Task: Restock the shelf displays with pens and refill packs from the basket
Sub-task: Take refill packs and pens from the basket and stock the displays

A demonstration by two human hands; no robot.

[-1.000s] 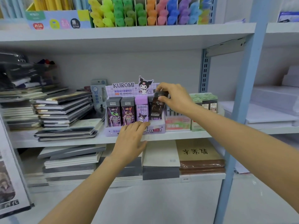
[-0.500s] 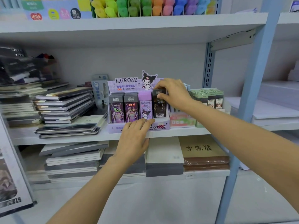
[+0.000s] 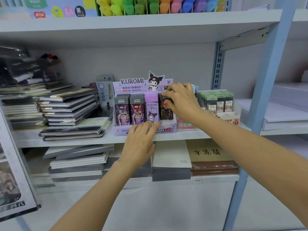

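A lilac Kuromi display box [image 3: 133, 86] stands on the middle shelf with a row of upright refill packs in it. My right hand [image 3: 180, 101] rests over the rightmost slot, with thumb and fingers on a dark refill pack [image 3: 165, 112] that stands upright in the box. Beside it are a lilac Kuromi pack [image 3: 152, 109] and two grey-topped purple packs [image 3: 129, 110]. My left hand [image 3: 141, 140] lies with straight fingers against the box's front lip. The basket is out of view.
Green-capped lead refill boxes [image 3: 218, 102] stand right of the display. Stacked notebooks [image 3: 66, 110] fill the shelf's left side and the shelf below. Coloured highlighters [image 3: 158, 5] line the top shelf. A blue upright post [image 3: 260, 114] stands at the right.
The dark pack, held tilted above the box a second ago, now stands upright in the rightmost slot. My right hand has followed it down. My left hand has stayed on the box front.
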